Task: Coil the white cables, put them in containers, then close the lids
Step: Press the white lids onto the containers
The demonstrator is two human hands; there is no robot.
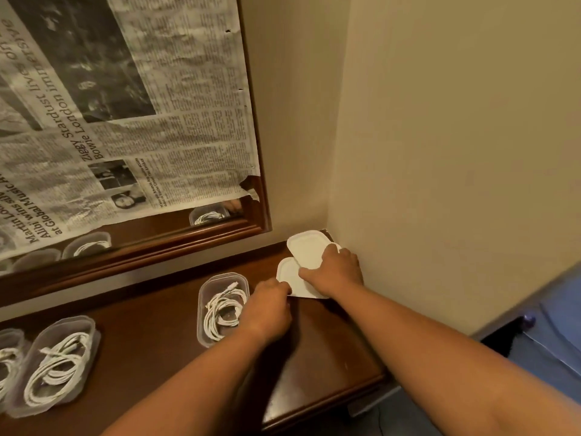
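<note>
Coiled cables [58, 369] fill open containers [201, 313]; both hands [334, 272] on lids [306, 250]

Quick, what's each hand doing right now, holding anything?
Left hand: pinching the edge of the lower white lid.
Right hand: pressed flat on the upper white lid, fingers spread, not gripping.

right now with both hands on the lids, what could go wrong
1. The white lids overlap in a stack in the wall corner. The left hand pinches the lower edge while the right hand presses on top, so two lids may lift together.
2. The nearest open container sits right beside the left wrist. Drawing that arm back could nudge it or snag its coiled cable.
3. The stack lies near the dresser end, so a slipped lid could fall off.
</note>
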